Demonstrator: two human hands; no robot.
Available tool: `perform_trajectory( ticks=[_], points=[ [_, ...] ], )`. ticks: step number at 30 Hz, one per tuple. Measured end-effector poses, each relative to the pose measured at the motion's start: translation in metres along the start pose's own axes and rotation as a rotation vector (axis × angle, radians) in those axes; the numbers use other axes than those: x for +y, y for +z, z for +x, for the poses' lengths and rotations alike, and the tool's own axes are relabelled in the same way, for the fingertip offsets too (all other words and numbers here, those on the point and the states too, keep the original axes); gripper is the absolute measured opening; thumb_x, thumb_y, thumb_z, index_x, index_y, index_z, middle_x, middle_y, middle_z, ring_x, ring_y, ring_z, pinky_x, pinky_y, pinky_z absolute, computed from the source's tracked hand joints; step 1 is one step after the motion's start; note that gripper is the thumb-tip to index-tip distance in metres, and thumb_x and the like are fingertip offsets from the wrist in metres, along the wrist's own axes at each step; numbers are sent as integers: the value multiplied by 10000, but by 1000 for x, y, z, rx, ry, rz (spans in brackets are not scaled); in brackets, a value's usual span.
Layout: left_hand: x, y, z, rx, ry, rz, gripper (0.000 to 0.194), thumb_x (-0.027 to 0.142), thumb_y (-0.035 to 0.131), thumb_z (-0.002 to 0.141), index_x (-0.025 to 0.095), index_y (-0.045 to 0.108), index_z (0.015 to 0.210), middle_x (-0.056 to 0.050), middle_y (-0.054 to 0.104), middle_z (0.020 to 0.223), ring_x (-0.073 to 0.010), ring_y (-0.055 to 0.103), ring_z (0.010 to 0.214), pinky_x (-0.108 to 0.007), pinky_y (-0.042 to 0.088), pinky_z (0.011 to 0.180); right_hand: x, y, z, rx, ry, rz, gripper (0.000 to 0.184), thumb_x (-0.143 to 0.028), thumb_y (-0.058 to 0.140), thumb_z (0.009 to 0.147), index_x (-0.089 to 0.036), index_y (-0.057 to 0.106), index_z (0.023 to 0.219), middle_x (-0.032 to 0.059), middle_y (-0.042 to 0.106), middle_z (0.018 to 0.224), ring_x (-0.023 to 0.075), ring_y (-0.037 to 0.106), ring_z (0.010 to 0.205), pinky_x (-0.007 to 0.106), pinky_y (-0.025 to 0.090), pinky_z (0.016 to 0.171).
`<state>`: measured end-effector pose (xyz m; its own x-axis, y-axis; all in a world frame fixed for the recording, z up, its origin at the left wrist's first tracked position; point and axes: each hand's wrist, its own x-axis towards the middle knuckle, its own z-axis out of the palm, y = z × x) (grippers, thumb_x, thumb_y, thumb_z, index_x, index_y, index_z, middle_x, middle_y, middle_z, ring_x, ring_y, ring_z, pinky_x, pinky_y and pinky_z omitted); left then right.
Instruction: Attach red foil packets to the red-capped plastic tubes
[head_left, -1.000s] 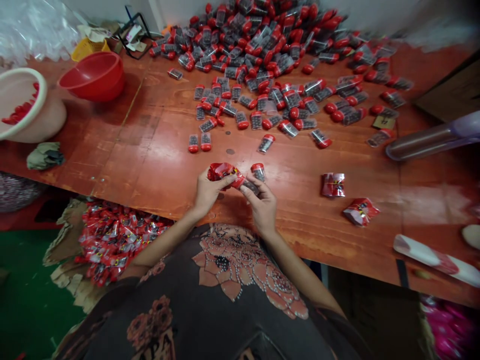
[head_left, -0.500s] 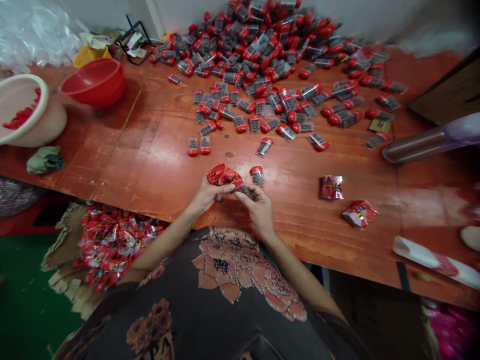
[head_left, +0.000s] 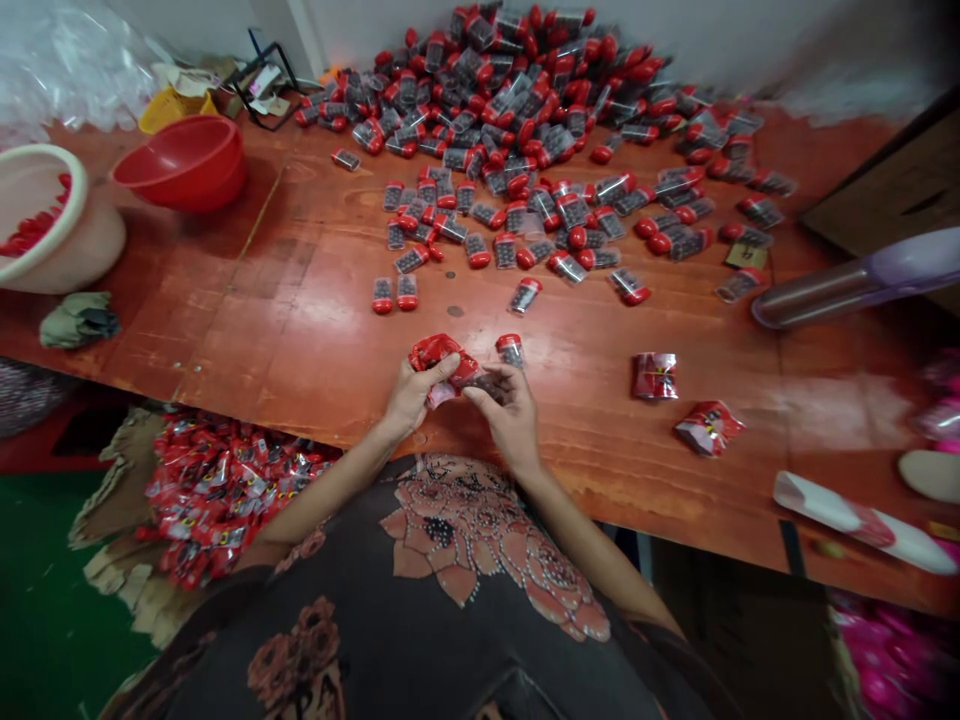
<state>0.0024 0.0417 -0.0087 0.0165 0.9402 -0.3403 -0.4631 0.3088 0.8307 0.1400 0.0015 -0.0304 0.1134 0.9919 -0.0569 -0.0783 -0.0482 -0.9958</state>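
Observation:
My left hand (head_left: 407, 400) is closed on a crumpled red printed plastic wrapper (head_left: 435, 352), near the table's front edge. Against the wrapper's right side, my right hand (head_left: 514, 415) pinches a small clear bottle of dark pellets (head_left: 491, 382). Fingers and wrapper hide most of this bottle, so I cannot tell how far it is inside. Just beyond my right fingers is another red-capped bottle (head_left: 509, 348). Several more bottles (head_left: 526, 295) lie farther back, leading to a large heap (head_left: 517, 100) by the wall.
On the right are a folded red wrapper bundle (head_left: 655, 376), a loose wrapper bundle (head_left: 709, 428) and a lidded clear tumbler (head_left: 817, 290). A red bowl (head_left: 180, 165) and a white bucket (head_left: 97, 240) stand left. Below the front edge lies a pile of red-wrapped pieces (head_left: 217, 490).
The wrapper has shifted and crumpled in my left hand, its lower edge now showing below the thumb. My right hand keeps its pinch on the bottle, more of which is now covered.

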Motion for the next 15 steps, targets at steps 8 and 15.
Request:
perform_trajectory(
  ticks=[8,15],
  points=[
    [4,1,1,23,20,0,366,465,808,683,171,596,635,17,596,580,-99,555,510,-248,492,552,-2,-6,-5,-34,-219,-245,338,-290,592,914,-400,667,1225,24,617,1000,202,611,994,408,531,901],
    [1,-3,-9,-33,51,124,417,321,890,580,180,668,904,-14,691,789,-137,636,659,-269,532,627,2,-5,-6,-35,-54,-61,328,-299,615,894,-365,671,1210,29,642,1084,211,635,1021,444,548,925]
  ],
)
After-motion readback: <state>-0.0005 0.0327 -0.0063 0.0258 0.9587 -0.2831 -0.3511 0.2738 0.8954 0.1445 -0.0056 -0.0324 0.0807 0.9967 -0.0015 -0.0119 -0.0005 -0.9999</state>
